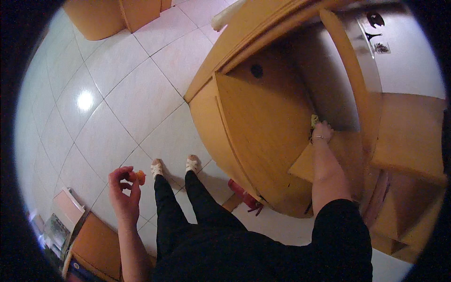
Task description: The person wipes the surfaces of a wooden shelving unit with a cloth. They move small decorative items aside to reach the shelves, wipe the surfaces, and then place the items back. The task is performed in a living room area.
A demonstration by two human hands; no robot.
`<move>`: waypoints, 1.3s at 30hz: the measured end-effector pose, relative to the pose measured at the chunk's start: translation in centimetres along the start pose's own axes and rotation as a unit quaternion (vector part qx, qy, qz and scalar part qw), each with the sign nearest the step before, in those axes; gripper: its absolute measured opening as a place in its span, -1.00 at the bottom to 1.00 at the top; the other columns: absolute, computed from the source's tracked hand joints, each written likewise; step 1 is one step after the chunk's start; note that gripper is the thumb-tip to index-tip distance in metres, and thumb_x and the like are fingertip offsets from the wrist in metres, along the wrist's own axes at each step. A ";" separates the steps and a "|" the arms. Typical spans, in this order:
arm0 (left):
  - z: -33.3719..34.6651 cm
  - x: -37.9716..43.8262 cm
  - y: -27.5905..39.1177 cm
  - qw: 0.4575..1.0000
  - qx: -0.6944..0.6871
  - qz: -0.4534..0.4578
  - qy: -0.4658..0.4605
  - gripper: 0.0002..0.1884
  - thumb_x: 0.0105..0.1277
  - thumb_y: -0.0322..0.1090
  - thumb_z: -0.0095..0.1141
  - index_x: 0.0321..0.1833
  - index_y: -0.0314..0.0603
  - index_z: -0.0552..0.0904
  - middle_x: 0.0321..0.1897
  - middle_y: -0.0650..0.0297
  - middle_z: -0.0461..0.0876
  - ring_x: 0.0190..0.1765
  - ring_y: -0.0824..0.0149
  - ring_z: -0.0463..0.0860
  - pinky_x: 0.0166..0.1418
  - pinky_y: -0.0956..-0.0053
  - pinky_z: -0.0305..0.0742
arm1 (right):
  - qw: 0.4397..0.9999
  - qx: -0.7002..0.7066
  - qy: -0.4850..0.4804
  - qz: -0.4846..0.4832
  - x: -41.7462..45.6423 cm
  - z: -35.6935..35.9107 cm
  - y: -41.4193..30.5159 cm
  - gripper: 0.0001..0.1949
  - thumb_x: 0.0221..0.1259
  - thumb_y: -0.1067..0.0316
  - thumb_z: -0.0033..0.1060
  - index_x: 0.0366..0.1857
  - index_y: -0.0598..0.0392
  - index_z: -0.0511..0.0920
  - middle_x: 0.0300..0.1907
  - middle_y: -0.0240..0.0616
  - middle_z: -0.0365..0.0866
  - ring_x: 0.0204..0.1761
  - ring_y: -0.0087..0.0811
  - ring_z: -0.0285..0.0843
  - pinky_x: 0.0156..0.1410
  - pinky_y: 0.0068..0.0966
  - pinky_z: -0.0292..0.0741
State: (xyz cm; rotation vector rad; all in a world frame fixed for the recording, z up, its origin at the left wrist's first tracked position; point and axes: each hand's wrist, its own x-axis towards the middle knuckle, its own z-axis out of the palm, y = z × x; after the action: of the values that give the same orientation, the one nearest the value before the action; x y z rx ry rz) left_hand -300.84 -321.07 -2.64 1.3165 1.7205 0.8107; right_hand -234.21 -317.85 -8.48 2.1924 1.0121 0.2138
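Note:
My left hand [124,187] is raised over the tiled floor at the lower left. Its fingers pinch a small orange-red object [140,177], whose kind I cannot tell. With my arm stretched out to the right, my right hand [323,131] reaches to the back of a wooden desk [267,116], where its surface meets the wall side. A small yellow-green item [314,120] shows at the fingertips; the hand seems to hold it, though the fingers are partly hidden. A thin bracelet circles the right wrist. A round dark hole or disc [257,71] is on the desk surface.
Wooden shelves [408,130] stand at the right, near dark wall decals [375,20]. A red item [243,194] lies below the desk's edge. Wooden furniture [98,17] is at the top left, and a wooden cabinet [97,243] at the lower left. My feet are on the tiles.

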 end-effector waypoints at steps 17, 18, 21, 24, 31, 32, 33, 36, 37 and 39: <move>-0.8 -0.6 -0.7 0.999 0.008 -0.024 0.032 -0.70 0.18 -0.64 0.14 -0.04 -0.15 0.54 -0.20 0.29 0.61 -0.18 0.45 0.61 -0.19 0.55 0.51 | 0.796 0.496 0.278 -0.209 10.0 -22.9 -17.8 -0.64 0.24 0.23 0.11 0.10 0.07 0.55 0.15 -0.04 0.56 0.19 -0.10 0.49 0.29 -0.24 0.42; -0.8 -0.6 -0.8 0.999 0.008 -0.024 0.031 -0.70 0.18 -0.64 0.14 -0.04 -0.15 0.54 -0.20 0.29 0.61 -0.18 0.45 0.61 -0.19 0.54 0.51 | 0.786 0.500 0.284 -0.228 9.9 -22.5 -18.2 -0.63 0.25 0.24 0.11 0.11 0.09 0.54 0.15 -0.03 0.55 0.20 -0.09 0.48 0.30 -0.24 0.40; -1.0 -0.6 -1.1 0.999 0.011 -0.022 0.026 -0.70 0.19 -0.64 0.14 -0.04 -0.14 0.53 -0.23 0.31 0.61 -0.20 0.45 0.62 -0.20 0.54 0.49 | 0.772 0.457 0.338 -0.286 9.1 -19.0 -19.7 -0.61 0.26 0.28 0.10 0.15 0.14 0.50 0.17 0.00 0.52 0.22 -0.05 0.44 0.34 -0.23 0.37; -0.7 -0.1 -0.9 0.999 0.017 -0.011 0.028 -0.69 0.18 -0.63 0.14 -0.05 -0.14 0.52 -0.24 0.32 0.61 -0.21 0.46 0.62 -0.21 0.54 0.47 | 0.820 0.323 0.383 -0.277 8.9 -15.0 -20.9 -0.59 0.22 0.33 0.13 0.17 0.15 0.49 0.19 0.03 0.50 0.24 -0.03 0.41 0.37 -0.21 0.36; -1.3 -0.7 2.3 1.000 0.004 0.020 0.022 -0.70 0.17 -0.62 0.17 -0.06 -0.13 0.53 -0.24 0.29 0.62 -0.19 0.43 0.62 -0.22 0.55 0.52 | 0.906 0.223 0.297 -0.202 1.5 -9.7 -14.6 -0.50 0.10 0.30 0.28 0.19 0.09 0.48 0.14 0.07 0.51 0.18 0.04 0.45 0.33 -0.17 0.39; -1.4 -0.6 2.9 0.999 0.006 0.029 0.023 -0.70 0.17 -0.62 0.18 -0.06 -0.13 0.53 -0.24 0.30 0.62 -0.19 0.43 0.62 -0.22 0.54 0.52 | 0.933 0.237 0.238 -0.126 -0.5 -10.0 -14.2 -0.47 0.13 0.29 0.28 0.26 -0.04 0.44 0.23 0.00 0.47 0.22 0.01 0.44 0.35 -0.14 0.40; -1.4 -0.5 3.4 0.999 0.011 0.038 0.024 -0.70 0.17 -0.62 0.18 -0.06 -0.13 0.53 -0.25 0.30 0.62 -0.19 0.43 0.63 -0.22 0.54 0.52 | 0.951 0.252 0.174 -0.051 -1.5 -10.3 -14.3 -0.43 0.16 0.27 0.28 0.33 -0.16 0.40 0.31 -0.07 0.42 0.25 -0.03 0.43 0.36 -0.11 0.41; -1.8 -0.2 5.0 0.997 0.012 0.068 0.030 -0.69 0.17 -0.62 0.17 -0.05 -0.13 0.53 -0.25 0.31 0.62 -0.19 0.45 0.62 -0.23 0.55 0.52 | 0.861 0.509 0.018 0.016 1.4 -10.9 -15.0 -0.38 0.15 0.26 0.33 0.35 -0.04 0.36 0.34 -0.07 0.38 0.28 -0.05 0.42 0.37 -0.14 0.40; -1.7 -0.2 5.5 0.997 0.014 0.074 0.035 -0.69 0.17 -0.62 0.17 -0.05 -0.14 0.53 -0.25 0.31 0.62 -0.20 0.45 0.62 -0.23 0.55 0.51 | 0.717 0.695 0.038 0.035 1.5 -12.6 -15.7 -0.41 0.16 0.27 0.30 0.32 0.00 0.37 0.31 -0.10 0.40 0.23 -0.05 0.45 0.34 -0.13 0.41; -1.5 -0.2 6.9 0.994 0.029 0.090 0.051 -0.70 0.18 -0.62 0.17 -0.05 -0.14 0.53 -0.26 0.31 0.62 -0.21 0.45 0.63 -0.24 0.55 0.51 | 0.321 0.943 0.061 0.067 0.7 -17.1 -18.4 -0.47 0.17 0.28 0.25 0.27 0.06 0.40 0.26 -0.15 0.44 0.13 -0.06 0.51 0.28 -0.11 0.44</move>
State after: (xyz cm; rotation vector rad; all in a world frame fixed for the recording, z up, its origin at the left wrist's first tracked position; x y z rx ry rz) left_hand -299.04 -319.60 4.01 1.5089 1.7324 0.9518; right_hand -251.93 -300.09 -8.03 4.2265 1.1391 -1.8057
